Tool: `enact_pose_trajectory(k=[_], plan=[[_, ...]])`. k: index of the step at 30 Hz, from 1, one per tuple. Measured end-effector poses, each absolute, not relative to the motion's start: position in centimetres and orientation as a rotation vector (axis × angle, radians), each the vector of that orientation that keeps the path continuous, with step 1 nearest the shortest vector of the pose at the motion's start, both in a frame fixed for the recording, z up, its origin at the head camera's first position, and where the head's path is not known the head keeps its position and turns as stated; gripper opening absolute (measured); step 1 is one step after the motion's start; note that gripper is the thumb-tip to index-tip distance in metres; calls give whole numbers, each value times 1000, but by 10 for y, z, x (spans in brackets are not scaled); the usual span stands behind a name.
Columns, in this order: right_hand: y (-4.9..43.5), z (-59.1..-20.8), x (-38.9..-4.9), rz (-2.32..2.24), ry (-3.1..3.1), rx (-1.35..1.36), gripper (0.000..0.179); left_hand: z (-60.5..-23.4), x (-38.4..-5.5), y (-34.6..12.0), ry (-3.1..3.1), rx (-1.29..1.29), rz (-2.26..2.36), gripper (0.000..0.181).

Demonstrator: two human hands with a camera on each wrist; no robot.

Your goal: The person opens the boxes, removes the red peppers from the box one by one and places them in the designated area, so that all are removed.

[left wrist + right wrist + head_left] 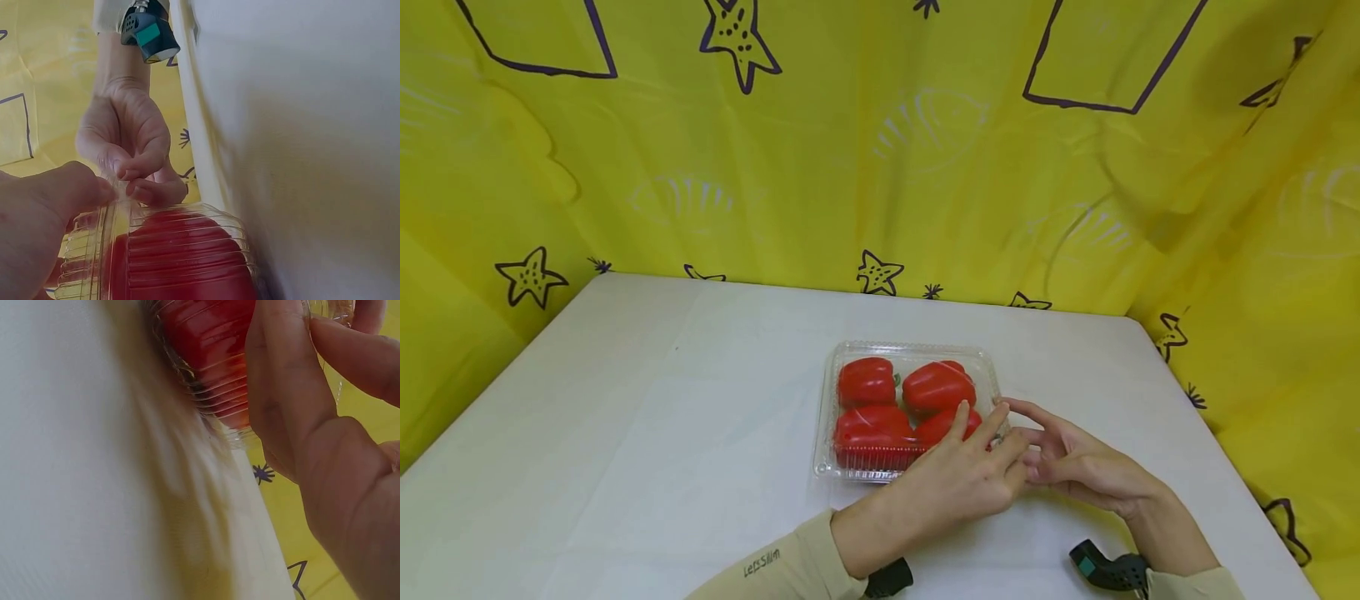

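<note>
A clear plastic clamshell container, lid down, holds several red bell peppers on the table. My left hand lies across its near right corner, fingers spread over the lid. In the left wrist view, the left thumb presses at the ridged rim, with the fingers on the lid side. My right hand meets the container's right edge, fingertips close to the left hand's. From the right wrist view, its fingers lie along the ridged side and the thumb bears on the rim.
A white cloth covers the table. Yellow curtains with drawn stars and fish rise behind it and on both sides. Each wrist wears a dark camera strap, such as the one at the right wrist.
</note>
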State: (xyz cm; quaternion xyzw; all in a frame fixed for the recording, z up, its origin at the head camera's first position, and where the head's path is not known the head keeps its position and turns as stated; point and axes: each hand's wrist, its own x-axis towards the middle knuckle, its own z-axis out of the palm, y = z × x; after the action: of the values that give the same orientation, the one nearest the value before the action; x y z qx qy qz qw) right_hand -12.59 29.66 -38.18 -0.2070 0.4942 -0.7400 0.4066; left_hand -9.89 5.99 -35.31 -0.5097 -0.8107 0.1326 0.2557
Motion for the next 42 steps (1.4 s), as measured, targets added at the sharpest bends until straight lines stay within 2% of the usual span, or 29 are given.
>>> enact_pose_trajectory(k=[13,22,31,34,38,42], plan=[[290,-382,-126,-1861,1344,-516,75,-355,-102,60,-2107,-1357,415,29],[285,-375,-124,-1789,1545,-468,83,-351,-102,58,-2237,-1344,205,30],[285,-366,-122,-1566,1978,-466,76,-346,-106,48,-2313,-1343,-75,29],[281,-363,-121,-1486,2121,-434,75,-343,-107,40,-2368,-1325,-75,40],[278,-360,-120,-1461,2226,-429,78,-337,-108,25,-2525,-1316,-79,63],[278,-359,-119,-1470,2278,-477,81,-334,-111,5,-2603,-1282,-184,69]])
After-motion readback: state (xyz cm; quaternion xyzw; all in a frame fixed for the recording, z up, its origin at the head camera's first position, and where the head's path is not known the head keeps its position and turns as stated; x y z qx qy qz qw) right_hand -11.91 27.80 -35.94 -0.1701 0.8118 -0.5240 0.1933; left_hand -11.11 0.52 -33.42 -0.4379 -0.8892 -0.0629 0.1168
